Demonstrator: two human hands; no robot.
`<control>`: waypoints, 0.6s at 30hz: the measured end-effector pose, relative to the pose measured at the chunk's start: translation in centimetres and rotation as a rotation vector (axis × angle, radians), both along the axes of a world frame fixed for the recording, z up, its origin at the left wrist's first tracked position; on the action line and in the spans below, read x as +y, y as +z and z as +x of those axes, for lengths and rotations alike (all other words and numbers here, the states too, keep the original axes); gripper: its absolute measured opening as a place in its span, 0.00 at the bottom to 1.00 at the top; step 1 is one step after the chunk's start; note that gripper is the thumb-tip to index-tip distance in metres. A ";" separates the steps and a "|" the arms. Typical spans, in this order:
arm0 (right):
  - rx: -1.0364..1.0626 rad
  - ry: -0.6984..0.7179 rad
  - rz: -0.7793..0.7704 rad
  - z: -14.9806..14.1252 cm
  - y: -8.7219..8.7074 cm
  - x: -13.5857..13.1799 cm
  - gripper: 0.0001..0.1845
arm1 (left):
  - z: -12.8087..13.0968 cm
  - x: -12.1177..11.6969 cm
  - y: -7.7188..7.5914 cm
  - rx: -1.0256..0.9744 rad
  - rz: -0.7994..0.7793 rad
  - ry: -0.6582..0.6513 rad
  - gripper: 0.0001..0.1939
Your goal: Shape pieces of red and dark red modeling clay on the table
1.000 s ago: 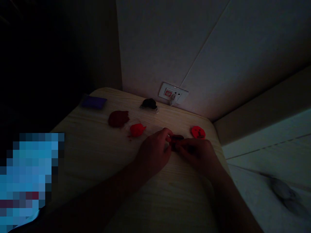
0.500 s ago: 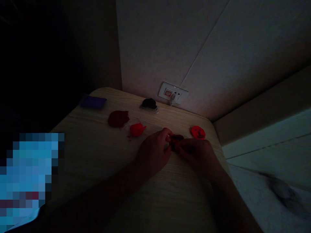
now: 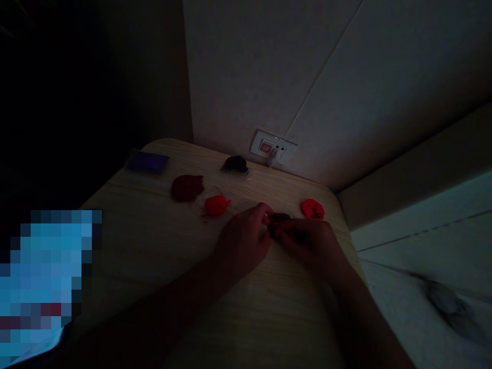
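Note:
In the dim light, a small dark red and black piece of modelling clay (image 3: 280, 217) sits between my hands, low over the table. My left hand (image 3: 245, 240) grips its left side with thumb and fingers. My right hand (image 3: 313, 246) has its fingertips pressed together against the near right side. Fingers and shadow cover much of the piece. Just beyond my right hand lies a flat red clay disc (image 3: 312, 209) bearing dark marks like a face. Left of my left hand rests a bright red clay lump (image 3: 217, 205).
A darker red clay lump (image 3: 186, 188), a purple packet (image 3: 148, 162) and a black lump on a wrapper (image 3: 236, 164) lie toward the back of the wooden table (image 3: 161, 246). The wall behind carries a socket with a plug (image 3: 273, 148). A pixelated bright patch covers the lower left.
My right fingers have shifted very slightly left at the clay piece. My left hand keeps its place, and the things on the table lie as before.

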State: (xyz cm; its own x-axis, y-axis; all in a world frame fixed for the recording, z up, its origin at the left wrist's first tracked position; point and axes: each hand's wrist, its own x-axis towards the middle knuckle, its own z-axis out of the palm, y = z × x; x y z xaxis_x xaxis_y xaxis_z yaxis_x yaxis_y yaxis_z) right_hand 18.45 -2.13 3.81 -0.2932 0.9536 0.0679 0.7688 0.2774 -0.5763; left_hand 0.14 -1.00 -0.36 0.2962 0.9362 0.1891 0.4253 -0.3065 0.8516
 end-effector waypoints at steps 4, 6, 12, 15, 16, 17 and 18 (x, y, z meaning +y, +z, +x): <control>0.036 0.004 -0.019 -0.1 0.2 -0.1 0.10 | 0.0 0.0 0.1 0.016 -0.008 0.004 0.20; 0.023 -0.002 -0.015 -0.1 0.1 -0.2 0.10 | 0.0 0.0 0.0 0.018 0.009 0.007 0.20; -0.049 -0.018 0.012 0.0 -0.6 0.1 0.09 | 0.0 0.0 -0.3 0.020 0.022 0.011 0.19; -0.062 -0.030 0.017 0.0 -0.6 0.2 0.09 | 0.0 0.0 -0.2 0.028 0.026 0.017 0.20; -0.074 -0.032 0.019 0.0 -0.6 0.2 0.09 | 0.0 0.0 -0.2 0.028 0.027 0.018 0.20; -0.088 -0.032 0.023 0.0 -0.6 0.1 0.09 | 0.0 0.0 -0.1 0.027 0.028 0.017 0.20; -0.104 -0.031 0.030 0.0 -0.5 0.1 0.09 | 0.0 0.0 -0.1 0.024 0.030 0.017 0.20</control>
State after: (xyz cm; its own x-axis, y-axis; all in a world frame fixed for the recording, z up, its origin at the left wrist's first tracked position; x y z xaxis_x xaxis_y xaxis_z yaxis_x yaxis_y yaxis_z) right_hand 18.42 -2.02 3.27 -0.2704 0.9604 0.0674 0.8325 0.2684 -0.4847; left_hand 0.15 -1.04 -0.47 0.2850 0.9352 0.2103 0.4510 -0.3244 0.8315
